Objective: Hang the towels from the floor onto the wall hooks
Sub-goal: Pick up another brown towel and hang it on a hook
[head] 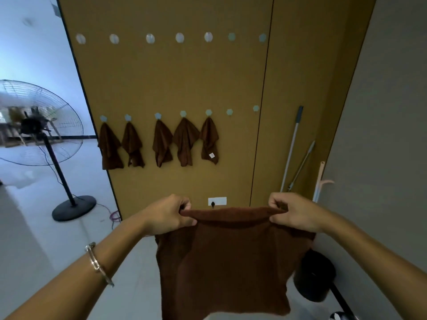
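The mustard-brown wall panel (pixel 161 77) stood flat and smooth beyond both my hands, split by a thin dark vertical seam up and to the right of them. A pale, glossy floor (pixel 34 227) spread out to the left of and below my left arm.

Between my hands hung the brown towel (pixel 226 262), a soft, napped square of cloth with its top hem stretched level and the rest dropping straight below my wrists. My left hand (pixel 168 213) pinched the upper left corner with curled fingers and thumb; my right hand (pixel 293 213) pinched the upper right corner the same way.

Far to the left of my left hand stood a pedestal fan (pixel 39 125) with a round wire cage, a black pole and a disc base. Above my hands, five matching brown towels (pixel 184 142) drooped in limp folds from the lower row of hooks. Below my right forearm sat a round black bin (pixel 316 276), partly behind the towel. Above my right hand two thin metal poles (pixel 291 148) leaned on the wall.

A silver bracelet (pixel 98 264) circled my left wrist. Two pale, flower-shaped hooks (pixel 229 112) were bare above my right hand, and a higher row (pixel 179 37) ran above those. A small white wall plate (pixel 217 201) showed just above the hem.
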{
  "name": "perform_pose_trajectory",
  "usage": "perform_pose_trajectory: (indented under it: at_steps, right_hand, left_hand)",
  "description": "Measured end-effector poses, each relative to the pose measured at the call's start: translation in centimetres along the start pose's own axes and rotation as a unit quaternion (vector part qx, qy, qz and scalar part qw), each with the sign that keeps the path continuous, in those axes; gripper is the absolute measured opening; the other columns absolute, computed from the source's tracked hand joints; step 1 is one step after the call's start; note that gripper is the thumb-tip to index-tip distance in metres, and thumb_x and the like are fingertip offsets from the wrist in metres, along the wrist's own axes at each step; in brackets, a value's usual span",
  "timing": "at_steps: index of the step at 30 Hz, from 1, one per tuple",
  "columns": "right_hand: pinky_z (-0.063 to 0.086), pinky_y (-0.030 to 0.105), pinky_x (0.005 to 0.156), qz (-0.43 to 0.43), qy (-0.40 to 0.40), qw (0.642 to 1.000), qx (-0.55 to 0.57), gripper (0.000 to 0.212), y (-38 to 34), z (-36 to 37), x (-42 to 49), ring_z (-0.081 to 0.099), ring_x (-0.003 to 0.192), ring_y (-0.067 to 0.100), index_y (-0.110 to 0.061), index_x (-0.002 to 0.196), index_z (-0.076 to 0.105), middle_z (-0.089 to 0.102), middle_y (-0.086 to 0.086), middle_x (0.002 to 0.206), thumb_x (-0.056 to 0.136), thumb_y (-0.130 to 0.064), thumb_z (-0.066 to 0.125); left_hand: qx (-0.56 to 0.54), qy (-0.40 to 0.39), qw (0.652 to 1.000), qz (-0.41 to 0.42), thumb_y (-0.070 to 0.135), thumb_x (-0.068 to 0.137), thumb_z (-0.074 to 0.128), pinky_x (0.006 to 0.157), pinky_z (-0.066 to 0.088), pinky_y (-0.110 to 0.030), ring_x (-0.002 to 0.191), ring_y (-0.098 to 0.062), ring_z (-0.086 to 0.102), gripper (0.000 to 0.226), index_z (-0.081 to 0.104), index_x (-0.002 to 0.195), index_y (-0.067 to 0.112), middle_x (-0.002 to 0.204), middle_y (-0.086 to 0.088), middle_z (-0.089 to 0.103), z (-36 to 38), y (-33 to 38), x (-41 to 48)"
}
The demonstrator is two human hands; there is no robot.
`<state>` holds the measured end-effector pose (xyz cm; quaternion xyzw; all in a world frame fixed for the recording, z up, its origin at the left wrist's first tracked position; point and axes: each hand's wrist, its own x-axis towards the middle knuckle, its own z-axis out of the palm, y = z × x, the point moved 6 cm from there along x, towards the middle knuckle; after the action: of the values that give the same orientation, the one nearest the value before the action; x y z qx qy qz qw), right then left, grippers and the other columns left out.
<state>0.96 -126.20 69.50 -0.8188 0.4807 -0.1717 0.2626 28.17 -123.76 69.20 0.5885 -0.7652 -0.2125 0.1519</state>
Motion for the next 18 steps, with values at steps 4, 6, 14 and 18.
perform_pose_trajectory:
  at_steps: [4,6,14,18]
  right_hand:
    - [0.051,0.030,0.077,0.009,-0.087,0.996,-0.003,0.017,2.1,0.0,4.5,0.062,0.087,0.006,-0.039,0.089,0.056,0.064,-0.014,0.094,0.087,-0.022,0.059]
    - [0.051,0.028,0.075,0.017,-0.120,0.992,-0.031,0.018,2.7,-0.2,6.6,0.062,0.089,0.010,-0.037,0.088,0.059,0.063,-0.010,0.095,0.089,-0.019,0.056]
    - [0.035,0.023,0.055,0.046,-0.140,0.983,-0.109,0.020,4.5,-0.9,14.0,0.049,0.066,0.010,-0.025,0.074,0.051,0.053,-0.004,0.077,0.090,-0.012,0.051]
    - [0.033,0.029,0.059,0.039,-0.121,0.985,-0.121,0.024,5.5,-0.8,17.4,0.049,0.072,0.015,-0.024,0.073,0.047,0.052,-0.001,0.078,0.087,-0.005,0.046]
  left_hand:
    - [0.023,-0.003,1.000,0.011,0.027,0.085,0.064,0.056,0.033,-0.021,0.061,-0.007,0.044,0.029,0.041,0.067,0.026,0.065,0.010,0.048,-0.5,-0.3,4.8]
    - [0.017,0.008,1.000,0.007,0.032,0.087,0.062,0.058,0.036,-0.020,0.064,-0.005,0.049,0.021,0.046,0.073,0.029,0.069,0.011,0.054,-0.9,-0.6,6.5]
    - [0.052,-0.014,0.998,0.027,0.046,0.092,0.049,0.069,0.044,-0.017,0.081,-0.002,0.059,0.016,0.063,0.092,0.038,0.092,0.017,0.064,-2.2,-1.4,12.2]
    - [0.106,-0.009,0.994,0.026,0.038,0.096,0.046,0.069,0.037,-0.017,0.085,-0.007,0.051,0.017,0.058,0.094,0.026,0.094,0.010,0.053,-1.5,-2.9,15.8]
